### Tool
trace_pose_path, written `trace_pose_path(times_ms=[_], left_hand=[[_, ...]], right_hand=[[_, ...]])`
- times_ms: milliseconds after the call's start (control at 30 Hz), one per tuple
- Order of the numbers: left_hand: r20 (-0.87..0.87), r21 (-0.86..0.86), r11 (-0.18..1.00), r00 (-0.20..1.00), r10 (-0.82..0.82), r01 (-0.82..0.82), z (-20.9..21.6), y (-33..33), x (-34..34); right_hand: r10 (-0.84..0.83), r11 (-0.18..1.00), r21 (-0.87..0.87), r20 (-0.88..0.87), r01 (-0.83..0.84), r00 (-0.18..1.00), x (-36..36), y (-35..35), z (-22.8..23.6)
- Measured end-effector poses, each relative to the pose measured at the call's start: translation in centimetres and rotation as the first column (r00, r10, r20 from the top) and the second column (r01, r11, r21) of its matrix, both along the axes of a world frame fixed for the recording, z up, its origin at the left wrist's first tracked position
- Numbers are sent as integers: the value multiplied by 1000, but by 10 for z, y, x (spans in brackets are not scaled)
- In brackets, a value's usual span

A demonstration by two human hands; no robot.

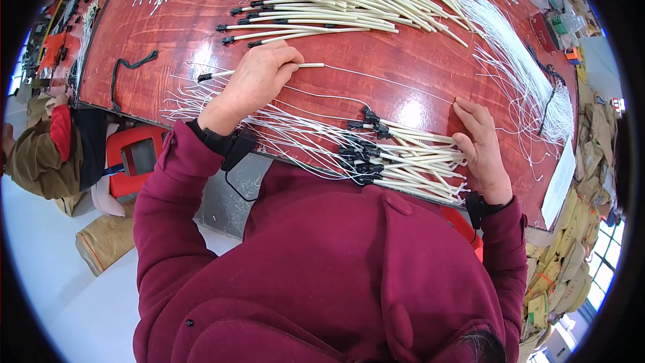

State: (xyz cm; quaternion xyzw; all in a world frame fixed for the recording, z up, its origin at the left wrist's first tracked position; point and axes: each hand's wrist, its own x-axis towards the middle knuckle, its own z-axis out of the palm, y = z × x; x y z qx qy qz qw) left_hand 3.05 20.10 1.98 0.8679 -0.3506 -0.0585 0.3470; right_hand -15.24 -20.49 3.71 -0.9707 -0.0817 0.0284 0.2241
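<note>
My left hand [259, 77] is closed around a thin cream tube [312, 65] with a black connector [205, 77] at its left end. From the tube's right end a thin white wire [390, 81] runs almost straight across the table to the fingertips of my right hand [480, 144]. That hand lies with its fingers stretched out, thumb apart from the forefinger. Close to it, at the near edge, rests a bundle of cream tubes [420, 168] with black connectors [363, 151]. Loose white wires [289, 138] fan out leftward from these, passing below my left hand.
A large pile of cream tubes [363, 3] with black connectors covers the far side of the red table [168, 33]. At the right lies a tied hank of white wires [524, 74] and a white sheet [559, 185]. A dark cord [124, 70] lies at the left, near a red stool [124, 141] and another person.
</note>
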Motion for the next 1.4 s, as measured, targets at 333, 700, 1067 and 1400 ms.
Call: trace_pose_path(times_ms=[333, 700, 1067, 1400], left_hand=[[93, 54, 998, 995, -32, 27, 0, -7, 2], [318, 323, 858, 807, -497, 400, -12, -171, -25], [420, 217, 921, 883, 211, -324, 15, -65, -7], [103, 145, 930, 940, 324, -337, 0, -9, 8]], right_hand=[[-16, 998, -53, -28, 15, 999, 1, 3, 4], [256, 966, -57, 59, -253, 965, 29, 46, -4], [111, 992, -79, 187, -98, 976, 49, 29, -3], [291, 944, -253, 332, -213, 897, 82, 58, -17]])
